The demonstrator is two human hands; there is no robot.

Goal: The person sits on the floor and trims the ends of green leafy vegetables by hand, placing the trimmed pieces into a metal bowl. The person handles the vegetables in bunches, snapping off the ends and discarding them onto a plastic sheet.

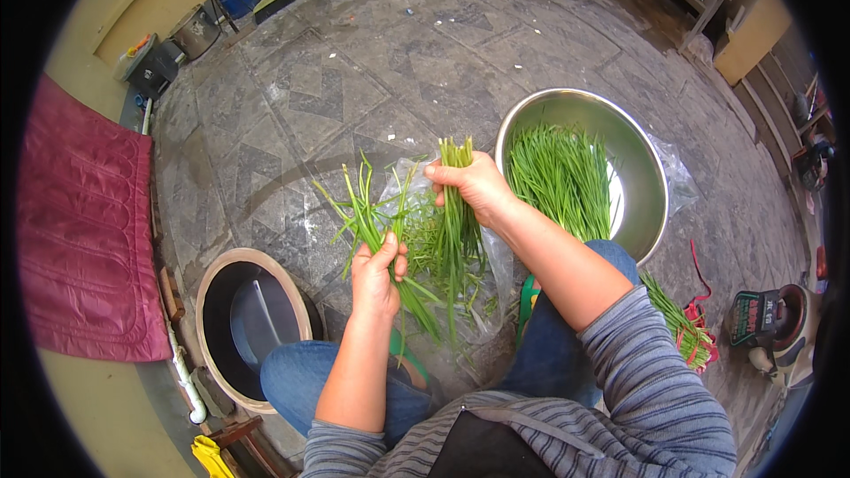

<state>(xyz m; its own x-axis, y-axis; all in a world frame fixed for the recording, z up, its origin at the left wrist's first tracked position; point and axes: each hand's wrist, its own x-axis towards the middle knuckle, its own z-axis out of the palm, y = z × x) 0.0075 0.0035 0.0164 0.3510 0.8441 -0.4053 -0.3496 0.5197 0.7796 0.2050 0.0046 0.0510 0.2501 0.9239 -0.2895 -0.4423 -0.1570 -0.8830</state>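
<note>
My right hand (468, 189) grips a bundle of garlic chives (457, 239) near its pale cut ends, which point away from me while the leaves hang down. To its left, my left hand (380, 272) is closed around a looser, splayed bunch of green stalks (365, 212). Below both hands a clear plastic bag (495, 259) lies spread on the floor, with scattered green trimmings (425, 239) on it. A large stainless steel basin (637, 172) beside my right forearm holds a thick pile of chives (558, 176) lying lengthwise.
A dark water-filled tub (255, 318) stands by my left knee. Right of my leg lie a tied chive bundle (684, 332) and a power tool or appliance (773, 332). A maroon quilted cover (89, 232) hangs at left. Buckets and a broom (273, 3) line the far wall.
</note>
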